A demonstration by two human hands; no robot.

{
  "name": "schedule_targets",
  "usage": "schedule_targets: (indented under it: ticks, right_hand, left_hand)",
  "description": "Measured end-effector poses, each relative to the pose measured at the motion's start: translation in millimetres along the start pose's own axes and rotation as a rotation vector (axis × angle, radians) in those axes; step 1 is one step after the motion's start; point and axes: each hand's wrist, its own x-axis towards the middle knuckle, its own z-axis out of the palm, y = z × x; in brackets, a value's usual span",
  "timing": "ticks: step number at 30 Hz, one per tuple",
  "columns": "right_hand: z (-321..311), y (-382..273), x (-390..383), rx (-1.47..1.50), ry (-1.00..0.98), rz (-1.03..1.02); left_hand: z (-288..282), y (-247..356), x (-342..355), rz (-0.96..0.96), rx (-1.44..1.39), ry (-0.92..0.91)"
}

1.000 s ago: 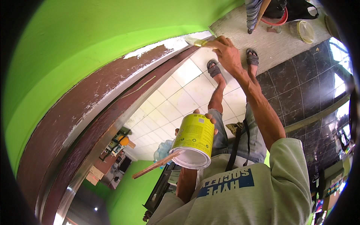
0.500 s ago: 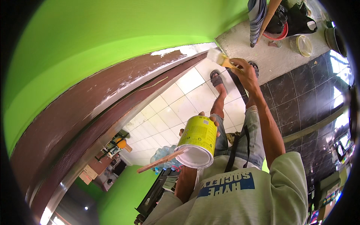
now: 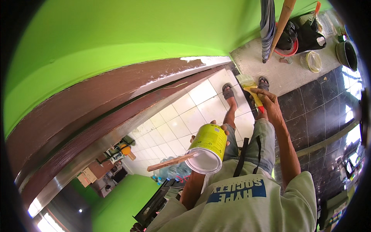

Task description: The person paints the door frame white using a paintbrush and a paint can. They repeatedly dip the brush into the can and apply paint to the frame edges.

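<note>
My left hand is wrapped round a yellow-green paint can, which tilts so that its open top faces me. White paint shows inside, and a flat wooden stick juts out over the rim. Between the fingers of my right hand is a paintbrush with a yellow handle, a red end and whitish bristles. The brush is apart from the wall. Patchy white paint covers one end of the brown door frame, beside the green wall.
White tiles and dark tiles meet around my feet. Along the wall stand a folded umbrella, a bamboo pole, a red basin, black bags, a clear tub and a dark bucket.
My right hand has drawn the brush away from the painted end of the frame, toward me and to the right. My left hand keeps its hold on the can.
</note>
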Motion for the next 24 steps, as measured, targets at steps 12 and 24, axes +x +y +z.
schedule_targets:
  ticks: [12, 24]
  right_hand:
    - [17, -8, 16, -0.620, 0.406, -0.482]
    - [129, -28, 39, 0.289, 0.405, -0.414]
  left_hand:
    - [6, -3, -10, -0.008, 0.023, 0.003]
    - [19, 1, -15, 0.047, 0.127, 0.102]
